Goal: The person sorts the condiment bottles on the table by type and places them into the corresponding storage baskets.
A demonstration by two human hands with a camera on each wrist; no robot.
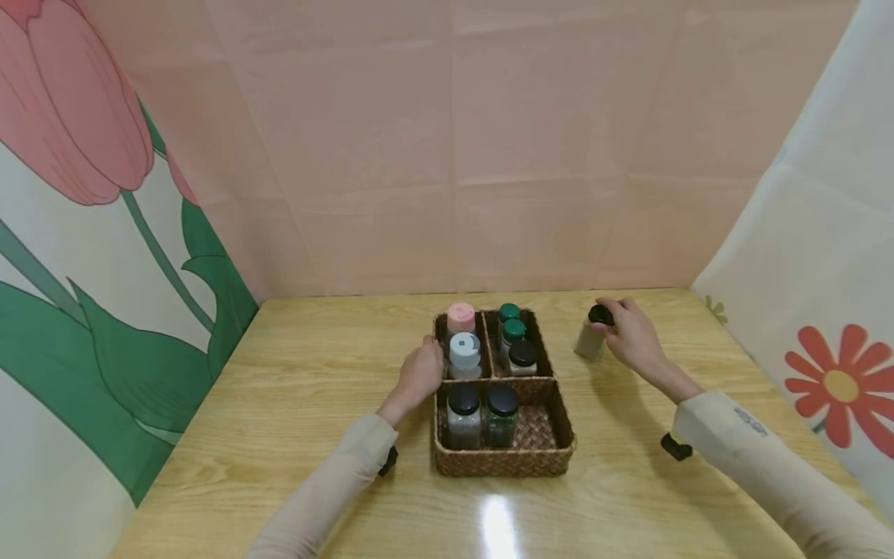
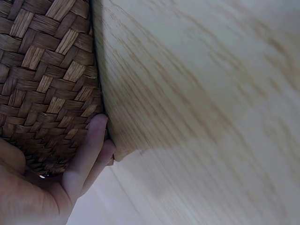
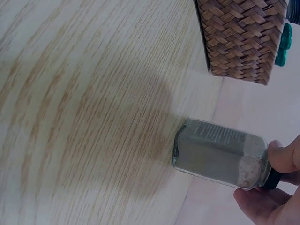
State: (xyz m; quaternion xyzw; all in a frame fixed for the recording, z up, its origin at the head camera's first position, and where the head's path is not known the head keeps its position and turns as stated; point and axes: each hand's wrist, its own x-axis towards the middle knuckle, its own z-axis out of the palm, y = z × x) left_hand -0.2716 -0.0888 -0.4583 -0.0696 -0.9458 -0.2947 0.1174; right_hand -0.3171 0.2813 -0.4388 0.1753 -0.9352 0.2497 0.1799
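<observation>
My right hand (image 1: 634, 338) pinches the black cap of a glass spice jar (image 3: 211, 152) with pale grey-beige contents, to the right of the woven basket (image 1: 503, 463). Whether the jar's base touches the table cannot be told. At the basket's left wall, my left hand (image 1: 419, 373) holds the side, two fingers (image 2: 86, 154) lying along the outer weave. Behind the divider stand a pink-capped bottle (image 1: 461, 318), a white-capped bottle (image 1: 464, 353), two green-capped bottles (image 1: 514, 331) and a black-capped jar (image 1: 522, 357). Two dark-lidded jars (image 1: 464, 419) occupy the front compartment's left and middle.
The wooden table (image 1: 314, 373) ends at a pink cloth wall (image 1: 454, 194) behind. Flower-printed cloths (image 1: 775, 256) hang at both sides. Dark wrist devices (image 1: 676, 447) show below both sleeves.
</observation>
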